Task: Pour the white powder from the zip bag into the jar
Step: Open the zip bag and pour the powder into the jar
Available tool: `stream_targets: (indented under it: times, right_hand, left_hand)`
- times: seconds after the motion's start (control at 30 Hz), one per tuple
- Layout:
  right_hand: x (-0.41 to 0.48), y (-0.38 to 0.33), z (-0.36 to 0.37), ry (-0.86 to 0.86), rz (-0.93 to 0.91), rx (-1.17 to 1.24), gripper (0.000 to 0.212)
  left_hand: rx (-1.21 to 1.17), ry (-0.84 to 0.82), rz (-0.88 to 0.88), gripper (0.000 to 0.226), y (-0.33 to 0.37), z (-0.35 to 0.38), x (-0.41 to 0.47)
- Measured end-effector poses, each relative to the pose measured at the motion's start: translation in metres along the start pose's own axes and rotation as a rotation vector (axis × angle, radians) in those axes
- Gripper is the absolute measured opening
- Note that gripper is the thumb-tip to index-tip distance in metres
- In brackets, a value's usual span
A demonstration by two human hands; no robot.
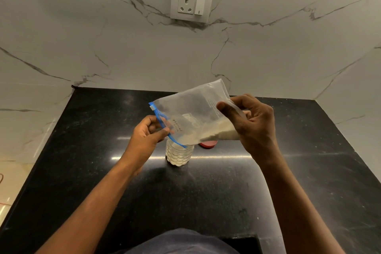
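Observation:
A clear zip bag [191, 113] with a blue zip strip is held tilted above a small clear jar [179, 154] on the black counter. The bag's zip end points down-left, its lower corner right over the jar's mouth. Off-white powder [218, 131] lies along the bag's lower edge, and the jar holds powder too. My left hand [147, 135] pinches the zip edge of the bag. My right hand [250, 123] grips the bag's raised bottom end. The jar's mouth is hidden behind the bag.
A red lid [208, 144] lies flat on the black counter [226, 187] just right of the jar. A marble wall with a white socket and switch plate [191, 2] stands behind. The counter's left edge drops off beside a light surface.

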State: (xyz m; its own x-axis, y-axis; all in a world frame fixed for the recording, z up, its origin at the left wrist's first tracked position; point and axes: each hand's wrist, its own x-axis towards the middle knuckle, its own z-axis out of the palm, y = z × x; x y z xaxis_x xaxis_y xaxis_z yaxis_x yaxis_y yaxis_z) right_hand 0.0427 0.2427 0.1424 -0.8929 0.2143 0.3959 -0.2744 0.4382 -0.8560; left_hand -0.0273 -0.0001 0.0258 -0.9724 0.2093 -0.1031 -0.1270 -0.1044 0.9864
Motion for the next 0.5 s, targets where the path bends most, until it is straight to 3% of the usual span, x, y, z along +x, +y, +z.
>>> stream_targets:
  times: [0.5]
  right_hand:
    - [0.0079, -0.0032, 0.0018, 0.002, -0.049, -0.087, 0.011]
  left_hand:
    - [0.005, -0.004, -0.003, 0.026, 0.0017, -0.0007, 0.0035]
